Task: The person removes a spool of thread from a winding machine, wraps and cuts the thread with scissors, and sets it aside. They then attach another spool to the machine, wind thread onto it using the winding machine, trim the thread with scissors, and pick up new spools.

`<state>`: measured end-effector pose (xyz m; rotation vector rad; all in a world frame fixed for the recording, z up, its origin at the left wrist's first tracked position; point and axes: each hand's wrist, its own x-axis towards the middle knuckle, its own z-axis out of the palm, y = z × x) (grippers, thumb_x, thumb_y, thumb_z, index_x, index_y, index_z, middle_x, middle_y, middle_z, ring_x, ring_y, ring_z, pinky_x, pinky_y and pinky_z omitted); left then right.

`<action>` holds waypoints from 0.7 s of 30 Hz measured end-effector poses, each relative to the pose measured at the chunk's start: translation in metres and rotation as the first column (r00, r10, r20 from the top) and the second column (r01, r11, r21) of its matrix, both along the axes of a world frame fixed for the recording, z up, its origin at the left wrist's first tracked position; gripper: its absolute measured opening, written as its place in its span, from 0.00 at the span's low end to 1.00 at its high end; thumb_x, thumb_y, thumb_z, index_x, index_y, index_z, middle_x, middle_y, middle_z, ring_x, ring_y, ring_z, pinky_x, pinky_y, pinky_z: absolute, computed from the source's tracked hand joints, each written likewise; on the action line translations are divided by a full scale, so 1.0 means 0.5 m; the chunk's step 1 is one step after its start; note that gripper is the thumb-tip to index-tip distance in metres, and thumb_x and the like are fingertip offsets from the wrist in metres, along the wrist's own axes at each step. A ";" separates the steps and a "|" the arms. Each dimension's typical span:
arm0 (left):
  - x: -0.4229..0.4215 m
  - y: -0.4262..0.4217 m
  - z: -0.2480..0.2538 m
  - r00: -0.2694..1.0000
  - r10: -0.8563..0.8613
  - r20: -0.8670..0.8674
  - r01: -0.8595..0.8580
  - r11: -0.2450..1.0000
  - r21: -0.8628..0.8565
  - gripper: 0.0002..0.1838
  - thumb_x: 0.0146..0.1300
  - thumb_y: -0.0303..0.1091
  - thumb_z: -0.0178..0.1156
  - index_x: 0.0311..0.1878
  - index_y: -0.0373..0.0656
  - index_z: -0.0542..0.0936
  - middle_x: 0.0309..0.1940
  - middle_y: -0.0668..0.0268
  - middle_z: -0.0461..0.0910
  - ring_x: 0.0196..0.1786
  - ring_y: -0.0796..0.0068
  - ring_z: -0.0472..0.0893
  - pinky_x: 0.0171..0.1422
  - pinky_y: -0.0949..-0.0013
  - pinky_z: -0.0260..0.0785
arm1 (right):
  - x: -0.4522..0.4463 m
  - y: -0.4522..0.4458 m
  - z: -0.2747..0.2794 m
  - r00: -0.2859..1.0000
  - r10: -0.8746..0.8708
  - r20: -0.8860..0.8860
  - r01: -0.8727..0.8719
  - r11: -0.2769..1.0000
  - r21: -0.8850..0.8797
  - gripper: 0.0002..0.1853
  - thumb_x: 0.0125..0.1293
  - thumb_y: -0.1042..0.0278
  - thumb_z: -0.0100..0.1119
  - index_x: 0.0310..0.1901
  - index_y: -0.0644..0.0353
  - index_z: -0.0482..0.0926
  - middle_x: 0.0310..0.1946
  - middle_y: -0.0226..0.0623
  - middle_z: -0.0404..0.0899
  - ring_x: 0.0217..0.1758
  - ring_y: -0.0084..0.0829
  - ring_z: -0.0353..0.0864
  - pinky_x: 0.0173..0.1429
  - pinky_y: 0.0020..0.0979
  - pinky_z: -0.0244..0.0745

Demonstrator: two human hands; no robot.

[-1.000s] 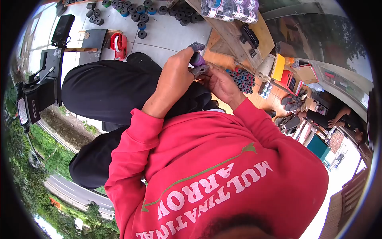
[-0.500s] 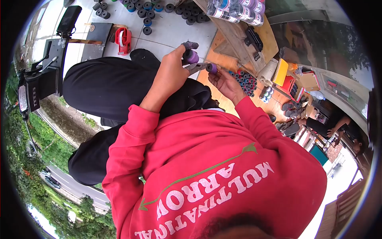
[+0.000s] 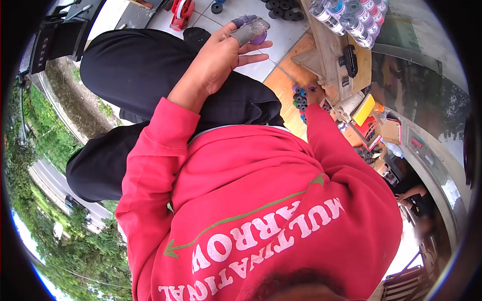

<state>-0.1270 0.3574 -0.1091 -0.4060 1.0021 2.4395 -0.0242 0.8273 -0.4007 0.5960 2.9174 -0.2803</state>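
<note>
My left hand (image 3: 221, 57) is raised over my knee, with grey wrapping on its thumb and forefinger. Between those two digits it pinches a purple roll (image 3: 258, 39), partly hidden behind the thumb. Its other fingers are stretched out. Down at the right, my right hand (image 3: 316, 95) reaches to a cluster of small rolls (image 3: 300, 99) in black, blue, green and purple on the wooden board. A small purple roll (image 3: 312, 89) shows at its fingertips, mostly covered by the hand.
Wrapped packs of rolls (image 3: 351, 17) lie on a wooden bench (image 3: 329, 55) with a black device (image 3: 349, 61). Black rolls (image 3: 283, 9) and a red tape dispenser (image 3: 182, 14) are on the tiles. Farther right are a yellow notebook (image 3: 363, 109) and another person's arm (image 3: 412, 192).
My right hand has moved away from my left, carrying the small purple roll over to the cluster. My left hand has risen and its free fingers have spread. The camera view has shifted.
</note>
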 end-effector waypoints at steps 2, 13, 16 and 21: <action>0.004 0.001 0.013 0.995 -0.085 0.055 0.091 0.987 -0.132 0.24 0.74 0.25 0.52 0.72 0.32 0.69 0.63 0.54 0.79 0.64 0.58 0.84 0.68 0.57 0.81 | 0.007 -0.054 0.068 0.993 -0.076 -0.087 0.084 0.991 0.103 0.21 0.59 0.61 0.75 0.55 0.51 0.86 0.48 0.42 0.87 0.53 0.45 0.85 0.52 0.43 0.83; 0.007 0.005 0.000 0.992 -0.120 0.041 0.126 0.901 -0.415 0.21 0.80 0.28 0.53 0.72 0.39 0.73 0.61 0.64 0.82 0.62 0.70 0.85 0.64 0.65 0.77 | 0.091 -0.186 0.102 0.985 -0.133 -0.109 0.082 0.921 -0.380 0.13 0.67 0.67 0.68 0.52 0.58 0.86 0.48 0.43 0.86 0.52 0.42 0.85 0.57 0.40 0.80; 0.012 -0.003 -0.003 0.994 -0.109 0.018 0.106 0.901 -0.421 0.22 0.77 0.31 0.58 0.70 0.36 0.75 0.58 0.61 0.84 0.61 0.71 0.84 0.64 0.64 0.78 | 0.071 -0.093 0.085 0.944 -0.306 -0.126 0.276 0.937 -0.212 0.17 0.65 0.62 0.69 0.53 0.58 0.85 0.52 0.47 0.86 0.56 0.48 0.85 0.58 0.45 0.80; 0.016 -0.008 -0.004 0.993 -0.117 0.028 0.117 0.886 -0.448 0.20 0.79 0.30 0.56 0.71 0.40 0.75 0.59 0.65 0.84 0.62 0.71 0.85 0.63 0.65 0.78 | 0.042 -0.002 0.048 0.989 -0.147 -0.019 0.144 0.985 -0.096 0.18 0.63 0.57 0.72 0.52 0.55 0.87 0.50 0.44 0.88 0.54 0.49 0.87 0.57 0.47 0.81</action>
